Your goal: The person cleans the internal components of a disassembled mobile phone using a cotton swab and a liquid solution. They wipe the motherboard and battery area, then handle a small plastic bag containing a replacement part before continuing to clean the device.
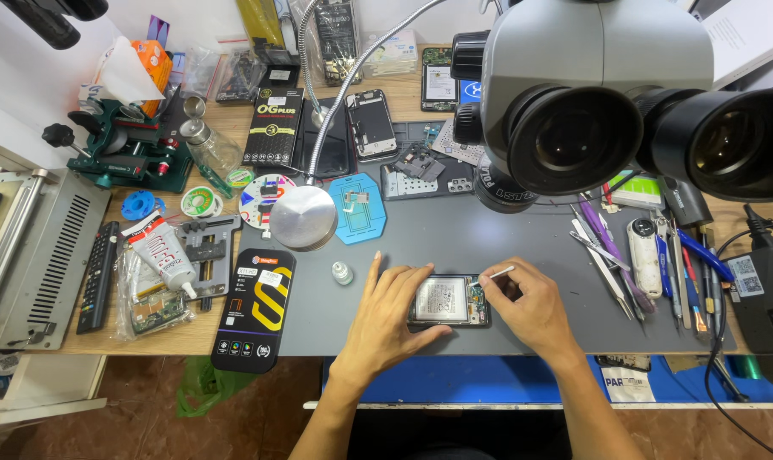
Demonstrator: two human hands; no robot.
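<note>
Phone point(449, 301) — opened, its back off and its insides showing — lies flat on the grey mat point(489, 238) of the worktop, right between our two hands. Our left hand point(392, 317) rests spread over the phone's left end, fingers loose and flat, pinning it down and not gripping anything. Our right hand point(527, 305) is pinched round a thin white stick point(497, 273), held like a pen, its lower tip meeting the phone's upper right corner.

We judge the step in hand to be fine work on the exposed board at that corner — prying, cleaning or nudging a small part; which one we cannot tell. The next move would call for a light, steady touch with the stick and for the left hand to keep the phone from sliding, since the parts there look small and close together.

Just left of the left hand stands a small bottle point(342, 273), and beyond it a black and yellow box point(254, 309). Right of the right hand lie tweezers and drivers point(650, 264) in a loose row. Above the hands hangs the microscope point(591, 94), with a round lamp head point(303, 218) on a bent neck to the upper left and a blue plate point(358, 207) beside it.
</note>
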